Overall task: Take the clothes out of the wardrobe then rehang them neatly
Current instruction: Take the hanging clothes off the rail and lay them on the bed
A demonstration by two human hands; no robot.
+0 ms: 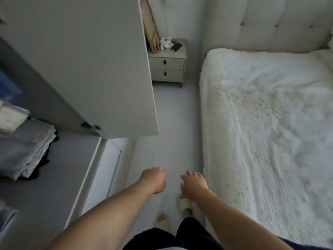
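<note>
Wardrobe door (86, 65) ajar ahead-left, bed (270, 123) right, nightstand (167, 67) behind; both grips, left hand (154, 179) & right hand (193, 184), apart, empty.

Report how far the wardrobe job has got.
Done: the wardrobe door stands open. In hand: nothing; the left hand and right hand hang empty over the floor. Left: folded clothes lie inside, the bed holds none, so removal and rehanging remain.

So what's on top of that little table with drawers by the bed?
On the nightstand lie a dark phone and something white and crumpled. A tan board leans there too. The wardrobe door hides the left part.
</note>
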